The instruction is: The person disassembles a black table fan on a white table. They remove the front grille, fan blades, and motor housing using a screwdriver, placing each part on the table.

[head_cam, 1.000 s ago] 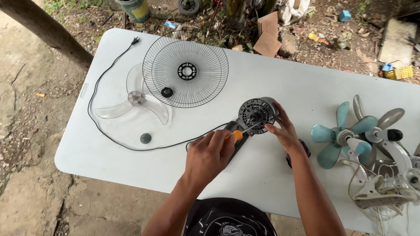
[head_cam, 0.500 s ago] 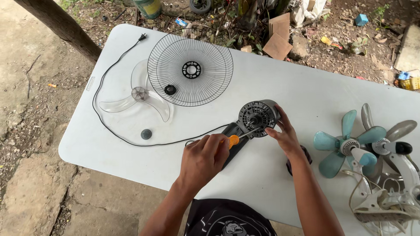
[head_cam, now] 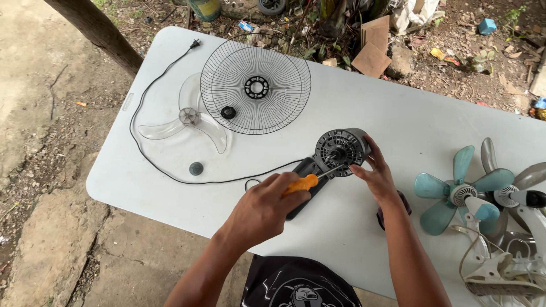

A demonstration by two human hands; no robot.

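Observation:
A dark grey fan motor (head_cam: 340, 149) on its black neck lies on a white table (head_cam: 398, 119). My left hand (head_cam: 263, 207) grips an orange-handled screwdriver (head_cam: 301, 183), whose tip rests on the motor's front face. My right hand (head_cam: 374, 172) holds the motor's right side and steadies it. A black power cord (head_cam: 153, 162) runs from the motor leftwards in a loop to a plug at the table's far left corner.
A black wire fan guard (head_cam: 256, 88) lies beyond the motor, with a clear fan blade (head_cam: 187, 120), a black nut (head_cam: 228, 112) and a round cap (head_cam: 196, 168) to the left. At the right edge stand a teal-bladed fan (head_cam: 458, 193) and a white fan (head_cam: 512, 239). Dirt and litter surround the table.
The view has drifted slightly. Both hands stay on the motor and screwdriver, with the tip staying at the motor's face.

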